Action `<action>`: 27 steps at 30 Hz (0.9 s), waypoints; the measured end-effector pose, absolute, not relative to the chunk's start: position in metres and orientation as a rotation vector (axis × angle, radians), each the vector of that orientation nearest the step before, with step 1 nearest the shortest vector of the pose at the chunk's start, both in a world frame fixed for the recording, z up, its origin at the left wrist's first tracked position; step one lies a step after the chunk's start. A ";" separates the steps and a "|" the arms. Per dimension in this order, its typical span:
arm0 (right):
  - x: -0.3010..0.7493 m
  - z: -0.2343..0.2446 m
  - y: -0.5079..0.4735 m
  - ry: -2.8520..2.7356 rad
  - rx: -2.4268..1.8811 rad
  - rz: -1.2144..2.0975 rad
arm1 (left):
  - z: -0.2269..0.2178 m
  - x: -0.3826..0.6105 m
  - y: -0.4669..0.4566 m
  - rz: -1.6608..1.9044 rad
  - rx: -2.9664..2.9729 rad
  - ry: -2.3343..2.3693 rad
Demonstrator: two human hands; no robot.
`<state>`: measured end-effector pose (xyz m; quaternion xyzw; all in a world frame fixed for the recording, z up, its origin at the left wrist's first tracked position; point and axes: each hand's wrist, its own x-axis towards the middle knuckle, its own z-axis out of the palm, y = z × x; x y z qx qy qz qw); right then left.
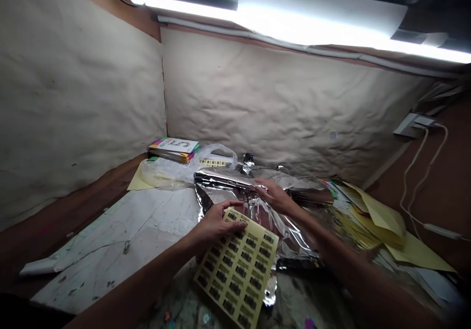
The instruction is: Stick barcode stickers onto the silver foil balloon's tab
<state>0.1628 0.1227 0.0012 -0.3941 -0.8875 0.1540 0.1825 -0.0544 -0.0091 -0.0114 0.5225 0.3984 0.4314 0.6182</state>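
A yellow sheet of barcode stickers (241,275) hangs tilted over the front of the table, its upper left corner pinched by my left hand (220,222). Behind it lies a shiny silver foil bag (226,180), wrinkled and partly folded. My right hand (273,194) rests at the foil with its fingers stretched out and slightly apart. Nothing shows in that hand. The sticker sheet covers the lower left part of the foil.
Stacked colourful booklets (175,147) sit at the back left, beside a clear plastic bag (165,172). Yellow sheets (382,216) pile up on the right. White cables (412,172) hang from a wall socket (414,124). A lit tube lamp (191,11) runs overhead.
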 end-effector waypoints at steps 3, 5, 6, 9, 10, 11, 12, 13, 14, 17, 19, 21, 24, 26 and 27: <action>0.160 0.008 0.081 -2.381 -0.914 1.053 | -0.012 -0.054 -0.008 1.098 1.206 1.000; 0.159 0.004 0.057 -2.233 -0.869 1.278 | -0.014 -0.053 -0.008 1.115 1.217 0.979; 0.158 0.001 0.048 -2.184 -0.884 1.280 | -0.015 -0.052 -0.008 1.109 1.225 0.965; 0.154 -0.006 0.036 -2.115 -0.916 1.212 | -0.019 -0.050 -0.009 1.075 1.258 0.995; 0.152 -0.006 0.035 -2.108 -0.916 1.183 | -0.020 -0.050 -0.010 1.069 1.274 1.018; 0.151 -0.006 0.034 -2.101 -0.920 1.146 | -0.021 -0.050 -0.010 1.066 1.289 1.038; 0.150 -0.006 0.032 -2.089 -0.931 1.095 | -0.021 -0.049 -0.010 1.063 1.301 1.048; 0.148 -0.005 0.031 -2.075 -0.946 1.037 | -0.021 -0.049 -0.010 1.062 1.309 1.050; 0.148 -0.005 0.029 -2.066 -0.959 0.981 | -0.021 -0.049 -0.010 1.061 1.310 1.048; 0.146 -0.007 0.025 -2.069 -0.980 0.821 | -0.021 -0.048 -0.010 1.068 1.304 1.055; 0.146 -0.009 0.023 -2.079 -0.994 0.666 | -0.021 -0.047 -0.011 1.073 1.294 1.065; 0.145 -0.011 0.022 -2.077 -1.000 0.508 | -0.022 -0.047 -0.011 1.073 1.286 1.072; 0.143 -0.011 0.021 -2.086 -0.939 0.377 | -0.022 -0.047 -0.012 1.078 1.279 1.096; 0.141 -0.010 0.020 -2.080 -0.893 0.341 | -0.023 -0.046 -0.013 1.091 1.267 1.114; 0.140 -0.010 0.019 -2.073 -0.878 0.318 | -0.024 -0.045 -0.012 1.093 1.249 1.110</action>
